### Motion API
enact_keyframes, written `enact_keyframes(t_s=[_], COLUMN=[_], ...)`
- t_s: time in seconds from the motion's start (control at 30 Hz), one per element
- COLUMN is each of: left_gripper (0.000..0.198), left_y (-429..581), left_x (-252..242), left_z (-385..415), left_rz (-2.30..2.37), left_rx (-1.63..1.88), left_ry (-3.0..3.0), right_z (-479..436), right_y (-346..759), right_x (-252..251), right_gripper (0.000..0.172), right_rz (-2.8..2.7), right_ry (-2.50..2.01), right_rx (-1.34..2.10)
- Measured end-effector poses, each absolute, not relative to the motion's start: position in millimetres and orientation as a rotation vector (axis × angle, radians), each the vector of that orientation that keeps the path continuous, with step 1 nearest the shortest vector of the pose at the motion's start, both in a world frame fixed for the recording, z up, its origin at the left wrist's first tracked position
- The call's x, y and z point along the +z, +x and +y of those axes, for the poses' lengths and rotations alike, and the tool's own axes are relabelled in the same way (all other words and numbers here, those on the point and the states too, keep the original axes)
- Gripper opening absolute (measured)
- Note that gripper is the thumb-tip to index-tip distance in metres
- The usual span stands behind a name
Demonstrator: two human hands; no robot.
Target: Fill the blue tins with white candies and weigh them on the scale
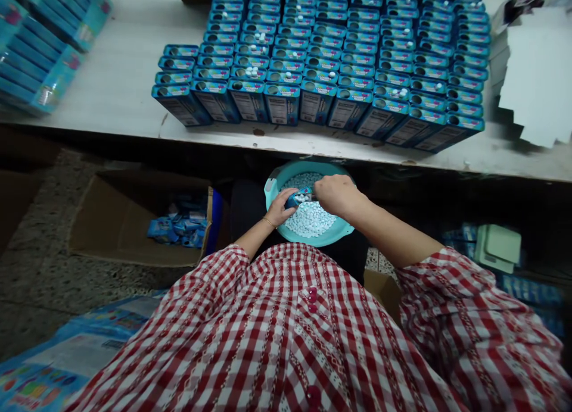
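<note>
My left hand (277,209) is closed around a small blue candy box (292,201), tilted over a turquoise basin (271,189). White candies show at the box's open end. My right hand (336,194) makes a fist right beside that end. A small greyish edge shows between the fist and the box, but what the fist holds is hidden. Below both hands, loose small white candies (310,220) lie heaped in the basin, which rests on my lap.
Rows of upright blue boxes (282,102) stand on the white table (134,96), some with white candies on top. Wrapped blue packs (40,55) sit at the left. A cardboard box (111,221) with blue packets stands on the floor. At right is a pale scale-like device (498,245).
</note>
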State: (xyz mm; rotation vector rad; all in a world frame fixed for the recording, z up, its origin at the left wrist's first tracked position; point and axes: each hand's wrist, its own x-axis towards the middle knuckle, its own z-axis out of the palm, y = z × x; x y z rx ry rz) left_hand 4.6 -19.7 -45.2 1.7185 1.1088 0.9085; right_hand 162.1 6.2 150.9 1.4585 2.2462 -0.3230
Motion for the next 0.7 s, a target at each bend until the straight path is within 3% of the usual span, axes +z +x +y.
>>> enact_keyframes(t_s=[0.17,0.47,0.7], left_gripper=[0.045,0.052,0.054], left_y=[-3,-21,-25], left_x=[-39,-28,-32], left_z=[-19,-26,-24], left_rz=[1.151,1.352,1.411], left_rx=[0.968,1.039,1.035], left_ry=[1.683,1.471,1.465], right_z=[6,-24,-42], right_y=[198,206,192], right_x=[144,-10,-49], right_gripper=[0.033,0.044,0.045], right_rz=[2.206,1.999,1.998], right_ry=[1.559,1.691,1.535], right_rx=[-0.366,-0.626,-0.964])
